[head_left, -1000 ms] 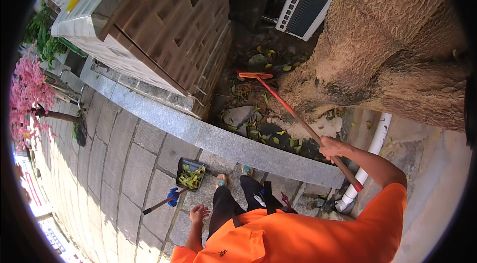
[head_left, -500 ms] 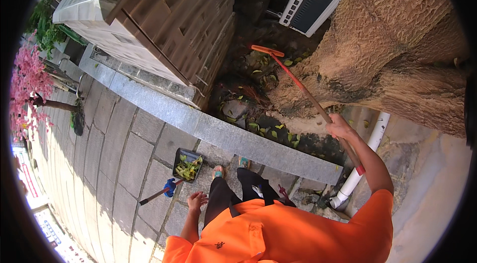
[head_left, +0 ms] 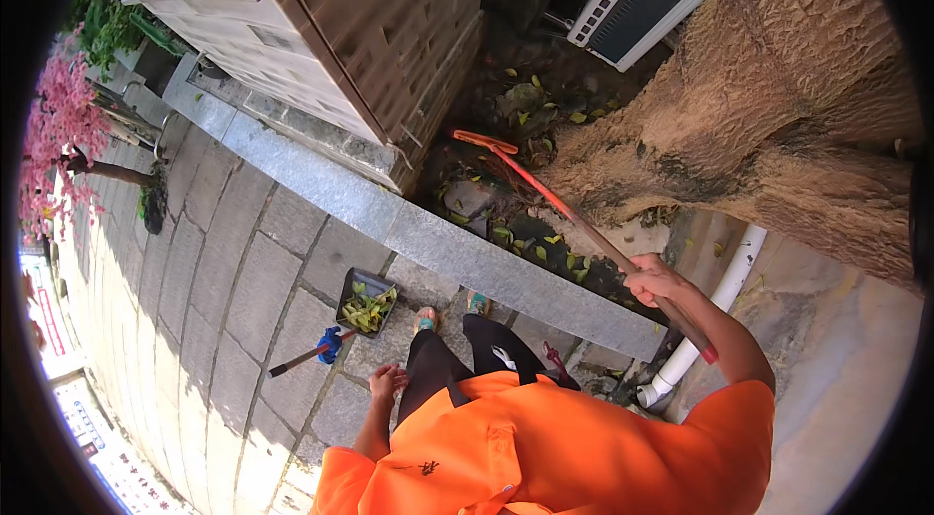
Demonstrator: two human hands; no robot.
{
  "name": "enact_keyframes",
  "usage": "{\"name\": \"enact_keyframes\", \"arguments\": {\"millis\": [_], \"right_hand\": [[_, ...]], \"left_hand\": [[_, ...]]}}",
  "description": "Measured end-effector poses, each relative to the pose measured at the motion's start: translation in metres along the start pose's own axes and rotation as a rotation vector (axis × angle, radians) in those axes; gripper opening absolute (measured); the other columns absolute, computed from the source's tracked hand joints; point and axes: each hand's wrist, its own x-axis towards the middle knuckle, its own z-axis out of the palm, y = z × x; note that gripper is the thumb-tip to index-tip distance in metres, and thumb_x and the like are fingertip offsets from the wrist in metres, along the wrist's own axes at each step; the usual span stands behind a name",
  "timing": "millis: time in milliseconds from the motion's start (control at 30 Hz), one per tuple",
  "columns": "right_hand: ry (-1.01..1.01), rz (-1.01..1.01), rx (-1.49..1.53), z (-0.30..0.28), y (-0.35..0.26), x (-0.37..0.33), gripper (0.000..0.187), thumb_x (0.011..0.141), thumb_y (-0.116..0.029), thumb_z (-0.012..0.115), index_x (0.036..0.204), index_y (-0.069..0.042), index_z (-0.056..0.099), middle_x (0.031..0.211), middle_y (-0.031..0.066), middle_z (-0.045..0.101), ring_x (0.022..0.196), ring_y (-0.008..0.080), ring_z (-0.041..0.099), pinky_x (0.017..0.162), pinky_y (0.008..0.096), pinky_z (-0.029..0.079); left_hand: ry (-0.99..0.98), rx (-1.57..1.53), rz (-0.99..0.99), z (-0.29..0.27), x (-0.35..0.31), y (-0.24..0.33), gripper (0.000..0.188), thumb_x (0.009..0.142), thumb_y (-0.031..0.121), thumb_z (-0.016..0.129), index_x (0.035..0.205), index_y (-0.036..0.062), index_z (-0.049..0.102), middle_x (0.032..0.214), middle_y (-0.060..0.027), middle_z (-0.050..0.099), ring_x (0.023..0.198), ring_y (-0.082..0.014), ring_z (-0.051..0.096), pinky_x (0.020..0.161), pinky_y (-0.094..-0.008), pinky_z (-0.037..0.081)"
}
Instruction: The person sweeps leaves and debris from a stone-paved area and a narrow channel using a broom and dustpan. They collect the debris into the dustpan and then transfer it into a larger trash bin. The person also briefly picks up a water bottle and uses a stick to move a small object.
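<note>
My right hand (head_left: 652,280) is closed round a long pole with an orange T-shaped head (head_left: 486,142), brown near the grip and red toward the far end. Its head rests low over dark soil with fallen leaves (head_left: 520,245), between a brick-patterned wall and a tree trunk. Whether the head has teeth or bristles cannot be made out. My left hand (head_left: 387,380) hangs empty by my left leg, fingers loosely bent and apart. To the left of my feet, a black dustpan (head_left: 347,289) full of green and yellow leaves (head_left: 368,309) lies on the paving, its handle (head_left: 302,359) pointing away to the left.
A raised grey stone curb (head_left: 448,248) runs between the paving and the soil. The thick tree trunk (head_left: 739,106) stands at the right, the brick-patterned wall (head_left: 389,38) ahead. A white pipe (head_left: 715,320) lies beside my right arm; an outdoor air-conditioner unit (head_left: 642,4) sits beyond.
The orange head has moved left and nearer to me across the soil, with my right hand drawn slightly back. The left hand stays empty at my side.
</note>
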Motion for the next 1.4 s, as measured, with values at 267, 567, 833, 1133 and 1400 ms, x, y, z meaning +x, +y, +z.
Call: {"name": "enact_keyframes", "arguments": {"millis": [267, 567, 833, 1133, 1400], "right_hand": [[0.226, -0.219, -0.343, 0.001, 0.0, -0.044, 0.033, 0.08, -0.01, 0.056, 0.105, 0.01, 0.049, 0.057, 0.0036, 0.049, 0.039, 0.0102, 0.046, 0.036, 0.0291, 0.036], [0.349, -0.282, -0.187, -0.02, -0.038, 0.111, 0.009, 0.077, -0.004, 0.052, 0.082, 0.001, 0.047, 0.052, 0.0033, 0.045, 0.039, 0.0136, 0.045, 0.04, 0.0301, 0.036], [0.08, -0.126, 0.132, 0.007, -0.003, -0.027, 0.011, 0.08, -0.002, 0.052, 0.09, -0.001, 0.049, 0.056, 0.0014, 0.047, 0.036, 0.0071, 0.042, 0.03, 0.0246, 0.03], [0.277, -0.28, -0.367, 0.018, -0.03, 0.032, 0.013, 0.078, -0.003, 0.053, 0.091, 0.001, 0.051, 0.055, 0.0007, 0.047, 0.036, 0.0079, 0.042, 0.031, 0.0265, 0.032], [0.025, -0.151, 0.421, 0.057, 0.02, -0.036, 0.019, 0.089, -0.005, 0.048, 0.106, -0.001, 0.053, 0.058, -0.0008, 0.045, 0.037, 0.0064, 0.04, 0.031, 0.0263, 0.03]], "left_hand": [[-0.094, -0.028, 0.091, 0.019, 0.013, 0.03, 0.026, 0.089, 0.012, 0.052, 0.11, -0.0017, 0.055, 0.089, -0.0146, 0.065, 0.067, -0.0244, 0.066, 0.057, -0.0323, 0.053], [0.028, -0.043, 0.11, -0.025, -0.025, 0.012, 0.022, 0.088, 0.011, 0.051, 0.106, -0.0023, 0.055, 0.085, -0.0164, 0.065, 0.068, -0.0267, 0.067, 0.055, -0.0335, 0.053], [0.067, -0.131, 0.023, -0.05, -0.012, -0.029, 0.027, 0.088, 0.013, 0.052, 0.111, -0.001, 0.052, 0.086, -0.0171, 0.064, 0.069, -0.0283, 0.067, 0.052, -0.0352, 0.053], [0.383, -0.311, 0.005, -0.102, 0.005, -0.008, 0.034, 0.086, 0.009, 0.054, 0.117, 0.0029, 0.044, 0.084, -0.0122, 0.059, 0.059, -0.0255, 0.064, 0.043, -0.0355, 0.05], [0.627, -0.418, 0.052, -0.186, 0.018, -0.014, 0.072, 0.08, 0.01, 0.062, 0.139, 0.013, 0.02, 0.108, -0.0135, 0.057, 0.075, -0.0254, 0.063, 0.054, -0.0379, 0.051]]}}
